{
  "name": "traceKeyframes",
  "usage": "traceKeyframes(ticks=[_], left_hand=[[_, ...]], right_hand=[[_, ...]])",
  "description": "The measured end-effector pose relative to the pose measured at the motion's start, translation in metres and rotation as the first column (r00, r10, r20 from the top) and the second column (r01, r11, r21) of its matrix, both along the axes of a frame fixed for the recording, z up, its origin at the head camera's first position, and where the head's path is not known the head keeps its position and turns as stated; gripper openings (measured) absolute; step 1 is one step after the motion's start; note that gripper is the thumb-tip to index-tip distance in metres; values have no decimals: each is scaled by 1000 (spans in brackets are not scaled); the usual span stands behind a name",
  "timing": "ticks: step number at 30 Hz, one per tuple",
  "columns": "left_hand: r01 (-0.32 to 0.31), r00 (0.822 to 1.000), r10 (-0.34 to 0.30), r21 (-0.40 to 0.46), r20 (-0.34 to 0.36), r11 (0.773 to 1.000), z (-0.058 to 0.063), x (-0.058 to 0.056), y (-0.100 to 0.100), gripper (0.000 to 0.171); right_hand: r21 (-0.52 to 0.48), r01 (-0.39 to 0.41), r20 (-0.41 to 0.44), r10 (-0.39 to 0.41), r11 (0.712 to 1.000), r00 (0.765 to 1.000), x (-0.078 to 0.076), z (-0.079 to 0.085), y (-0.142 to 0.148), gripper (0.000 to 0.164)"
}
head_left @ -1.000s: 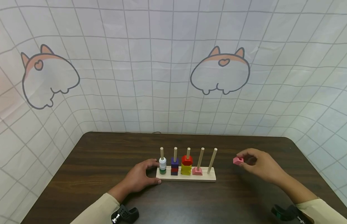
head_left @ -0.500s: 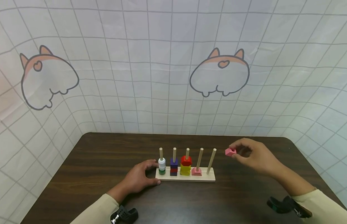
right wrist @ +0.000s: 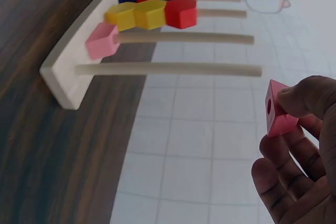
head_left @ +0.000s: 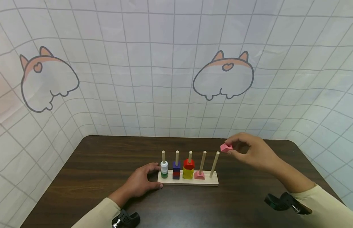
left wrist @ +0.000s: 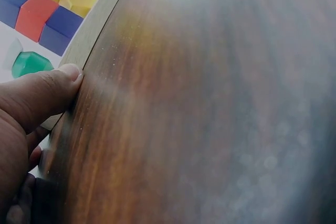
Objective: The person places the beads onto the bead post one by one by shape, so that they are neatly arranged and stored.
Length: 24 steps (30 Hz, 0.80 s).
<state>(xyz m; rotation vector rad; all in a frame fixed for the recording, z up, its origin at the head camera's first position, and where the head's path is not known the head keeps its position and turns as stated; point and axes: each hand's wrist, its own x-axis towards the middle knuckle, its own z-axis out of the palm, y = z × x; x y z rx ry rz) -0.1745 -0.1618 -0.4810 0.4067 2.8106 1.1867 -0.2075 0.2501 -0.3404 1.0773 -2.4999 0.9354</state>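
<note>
A pale wooden base with a row of upright pegs stands on the table. My left hand grips its left end, the thumb on the front edge. Between thumb and fingers of my right hand is a pink block with a hole through it, raised close to the top of the bare rightmost peg. Another pink block sits at the foot of the peg beside that. A red block tops yellow blocks; blue and red blocks and white and green pieces fill the other pegs.
The dark wooden table reaches back to a white gridded cloth with cartoon animal drawings. Black straps with devices sit at both wrists, the left device low over the table.
My right hand has moved left and up with the pink block, from beyond the base's right side to near the rightmost peg's top. My left hand stays on the base.
</note>
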Motion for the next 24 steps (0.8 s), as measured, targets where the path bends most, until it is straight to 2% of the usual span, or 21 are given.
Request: traceKeyframes(ticks=[10,24], left_hand=[[-4,1000,4,1,-12,1000,0,1,0,56],[-8,1000,8,-8,-11,1000,0,1,1,56]], right_hand=[[-43,-93,12,93,995,996,-3,6,-22,32],[-27,-130,55,131,991,990,-4,1,-45,35]])
